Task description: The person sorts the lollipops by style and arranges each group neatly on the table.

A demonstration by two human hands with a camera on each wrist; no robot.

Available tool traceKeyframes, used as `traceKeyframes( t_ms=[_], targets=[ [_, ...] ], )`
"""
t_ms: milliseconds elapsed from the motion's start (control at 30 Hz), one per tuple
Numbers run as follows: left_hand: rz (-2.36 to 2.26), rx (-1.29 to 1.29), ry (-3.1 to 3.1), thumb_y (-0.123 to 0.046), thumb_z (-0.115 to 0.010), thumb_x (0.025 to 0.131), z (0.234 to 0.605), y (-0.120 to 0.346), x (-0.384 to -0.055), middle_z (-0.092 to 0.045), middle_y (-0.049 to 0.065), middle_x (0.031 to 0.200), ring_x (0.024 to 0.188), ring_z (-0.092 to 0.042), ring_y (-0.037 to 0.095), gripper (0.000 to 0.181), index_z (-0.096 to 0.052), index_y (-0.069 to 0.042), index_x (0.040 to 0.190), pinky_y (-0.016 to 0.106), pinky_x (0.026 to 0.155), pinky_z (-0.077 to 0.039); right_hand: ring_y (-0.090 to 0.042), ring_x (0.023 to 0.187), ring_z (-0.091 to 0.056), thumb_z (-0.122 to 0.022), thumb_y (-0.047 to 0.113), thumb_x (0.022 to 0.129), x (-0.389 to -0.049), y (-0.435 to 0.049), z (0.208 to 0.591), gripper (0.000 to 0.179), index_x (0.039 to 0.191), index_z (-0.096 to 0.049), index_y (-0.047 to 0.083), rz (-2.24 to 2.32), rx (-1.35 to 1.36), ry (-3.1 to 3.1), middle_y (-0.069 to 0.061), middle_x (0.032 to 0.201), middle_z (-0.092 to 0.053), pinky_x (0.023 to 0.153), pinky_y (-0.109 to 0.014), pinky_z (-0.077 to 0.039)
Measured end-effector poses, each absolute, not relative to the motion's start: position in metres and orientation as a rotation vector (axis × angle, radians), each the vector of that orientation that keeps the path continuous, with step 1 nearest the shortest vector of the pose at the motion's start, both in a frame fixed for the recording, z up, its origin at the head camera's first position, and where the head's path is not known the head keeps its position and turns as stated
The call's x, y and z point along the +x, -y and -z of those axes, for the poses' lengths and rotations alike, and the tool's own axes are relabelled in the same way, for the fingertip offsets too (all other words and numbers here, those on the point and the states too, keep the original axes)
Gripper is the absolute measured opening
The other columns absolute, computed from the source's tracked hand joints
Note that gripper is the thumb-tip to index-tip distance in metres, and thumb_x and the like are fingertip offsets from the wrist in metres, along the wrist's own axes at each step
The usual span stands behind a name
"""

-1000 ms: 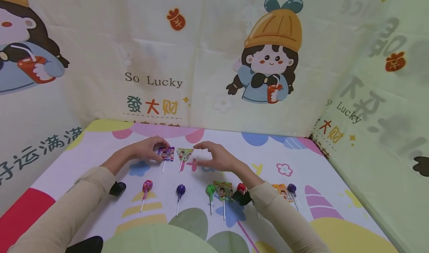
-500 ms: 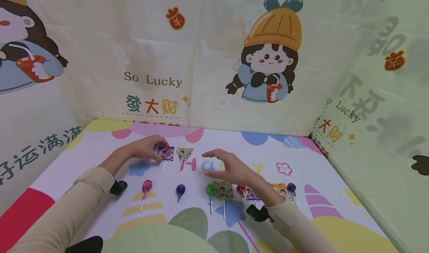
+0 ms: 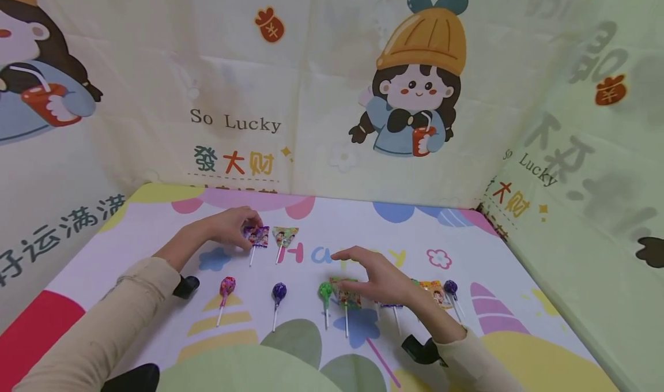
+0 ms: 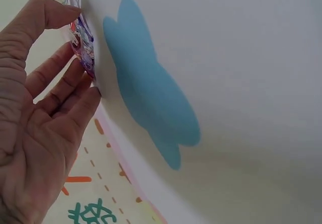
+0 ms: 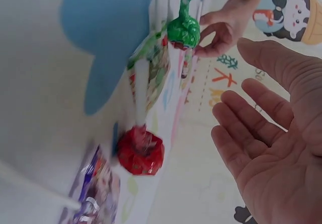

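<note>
My left hand [image 3: 228, 227] holds a flat purple-wrapped lollipop [image 3: 259, 237] at the back left of the table, its stick toward me. In the left wrist view, thumb and fingers lie at opposite edges of the purple wrapper [image 4: 83, 45]. Just right of it lies a lollipop in a yellow-green triangular wrapper [image 3: 284, 236]. My right hand [image 3: 381, 274] hovers with fingers spread and nothing between them, partly covering a flat green-wrapped lollipop [image 3: 350, 300]. Below it, the right wrist view shows a round red lollipop [image 5: 141, 151] and another purple-wrapped one [image 5: 103, 191].
In the front row lie a pink lollipop [image 3: 227, 286], a dark purple one [image 3: 279, 292] and a round green one [image 3: 325, 291]. Farther right are an orange-wrapped lollipop [image 3: 434, 291] and another dark purple one [image 3: 451, 288]. A printed curtain [image 3: 321, 92] stands behind the table.
My right hand has drawn back from the triangular-wrapped lollipop, moving right and toward me over the front row. My left hand has stayed at the purple-wrapped lollipop.
</note>
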State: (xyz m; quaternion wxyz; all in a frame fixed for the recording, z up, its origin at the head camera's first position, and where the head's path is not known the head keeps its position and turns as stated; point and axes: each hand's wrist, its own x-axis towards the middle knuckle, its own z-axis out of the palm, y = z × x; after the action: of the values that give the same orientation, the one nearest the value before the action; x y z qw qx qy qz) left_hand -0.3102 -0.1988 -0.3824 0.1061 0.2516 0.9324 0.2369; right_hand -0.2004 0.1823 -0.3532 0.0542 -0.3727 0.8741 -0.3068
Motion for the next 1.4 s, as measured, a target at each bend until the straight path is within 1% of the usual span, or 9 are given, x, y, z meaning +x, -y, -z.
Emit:
traceKeyframes(
  t_ms=[167, 267, 367, 500, 700, 833, 1100, 1333, 1400],
  targets=[
    [-0.655, 0.728, -2.757, -0.021, -0.088, 0.077, 0.38, 0.197, -0.31, -0.06, 0.012, 0.121, 0.115, -0.057, 0.031, 0.052, -0.064, -0.005, 0.121, 0.054, 0.105, -0.046, -0.025, 0.13, -0.057, -0.078, 0.018, 0.091, -0.195, -0.193, 0.356, 0.052, 0.139, -0.058, 0.009, 0.908, -1.13, -2.652, -0.005, 0.138, -0.063, 0.107, -0.052, -0.046],
    [-0.642, 0.724, -2.762, -0.021, -0.088, 0.076, 0.38, 0.196, -0.31, -0.06, 0.011, 0.12, 0.114, -0.057, 0.03, 0.053, -0.064, -0.005, 0.121, 0.053, 0.105, -0.046, -0.026, 0.129, -0.057, -0.078, 0.019, 0.091, -0.194, -0.198, 0.361, 0.053, 0.139, -0.058, 0.009, 0.892, -1.116, -2.635, -0.006, 0.138, -0.063, 0.106, -0.052, -0.046],
    [-0.636, 0.731, -2.765, -0.021, -0.088, 0.076, 0.38, 0.195, -0.31, -0.06, 0.01, 0.118, 0.111, -0.056, 0.029, 0.053, -0.064, -0.006, 0.121, 0.053, 0.104, -0.046, -0.026, 0.119, -0.06, -0.079, 0.02, 0.091, -0.193, -0.202, 0.367, 0.054, 0.139, -0.058, 0.009, 0.853, -1.108, -2.639, -0.005, 0.137, -0.063, 0.101, -0.047, -0.051],
    [-0.622, 0.731, -2.759, -0.021, -0.088, 0.075, 0.379, 0.195, -0.311, -0.06, 0.009, 0.114, 0.107, -0.056, 0.027, 0.053, -0.064, -0.006, 0.119, 0.051, 0.101, -0.047, -0.024, 0.109, -0.058, -0.079, 0.021, 0.09, -0.194, -0.203, 0.373, 0.054, 0.139, -0.059, 0.01, 0.788, -1.096, -2.648, -0.004, 0.137, -0.063, 0.095, -0.04, -0.051],
    [-0.574, 0.703, -2.738, -0.022, -0.09, 0.077, 0.376, 0.194, -0.313, -0.06, 0.008, 0.112, 0.103, -0.055, 0.026, 0.053, -0.063, -0.006, 0.12, 0.049, 0.098, -0.049, -0.023, 0.121, -0.057, -0.081, 0.026, 0.089, -0.193, -0.203, 0.377, 0.056, 0.138, -0.06, 0.011, 0.759, -1.065, -2.637, -0.002, 0.137, -0.062, 0.106, -0.043, -0.047],
    [-0.557, 0.7, -2.732, -0.022, -0.09, 0.077, 0.375, 0.193, -0.316, -0.06, 0.008, 0.111, 0.102, -0.055, 0.025, 0.053, -0.062, -0.007, 0.12, 0.047, 0.096, -0.05, -0.022, 0.123, -0.057, -0.082, 0.027, 0.089, -0.194, -0.203, 0.379, 0.057, 0.139, -0.06, 0.011, 0.755, -1.064, -2.625, -0.002, 0.137, -0.062, 0.107, -0.044, -0.046],
    [-0.529, 0.72, -2.736, -0.022, -0.09, 0.077, 0.372, 0.192, -0.317, -0.06, 0.007, 0.109, 0.1, -0.055, 0.025, 0.053, -0.063, -0.006, 0.119, 0.047, 0.095, -0.05, -0.018, 0.123, -0.058, -0.081, 0.026, 0.09, -0.197, -0.2, 0.382, 0.055, 0.138, -0.06, 0.012, 0.704, -1.126, -2.624, -0.001, 0.137, -0.062, 0.106, -0.044, -0.046],
    [-0.534, 0.716, -2.736, -0.022, -0.09, 0.077, 0.371, 0.19, -0.317, -0.061, 0.008, 0.11, 0.099, -0.055, 0.025, 0.053, -0.063, -0.006, 0.12, 0.046, 0.093, -0.051, -0.019, 0.113, -0.058, -0.08, 0.027, 0.09, -0.199, -0.201, 0.384, 0.052, 0.137, -0.06, 0.012, 0.692, -1.183, -2.63, -0.002, 0.134, -0.063, 0.099, -0.04, -0.049],
    [-0.536, 0.708, -2.738, -0.022, -0.09, 0.077, 0.373, 0.19, -0.317, -0.061, 0.008, 0.111, 0.1, -0.055, 0.025, 0.053, -0.063, -0.007, 0.12, 0.046, 0.094, -0.051, -0.018, 0.113, -0.058, -0.08, 0.027, 0.09, -0.199, -0.201, 0.385, 0.052, 0.137, -0.061, 0.012, 0.694, -1.18, -2.627, -0.002, 0.134, -0.063, 0.099, -0.039, -0.049]
  ],
)
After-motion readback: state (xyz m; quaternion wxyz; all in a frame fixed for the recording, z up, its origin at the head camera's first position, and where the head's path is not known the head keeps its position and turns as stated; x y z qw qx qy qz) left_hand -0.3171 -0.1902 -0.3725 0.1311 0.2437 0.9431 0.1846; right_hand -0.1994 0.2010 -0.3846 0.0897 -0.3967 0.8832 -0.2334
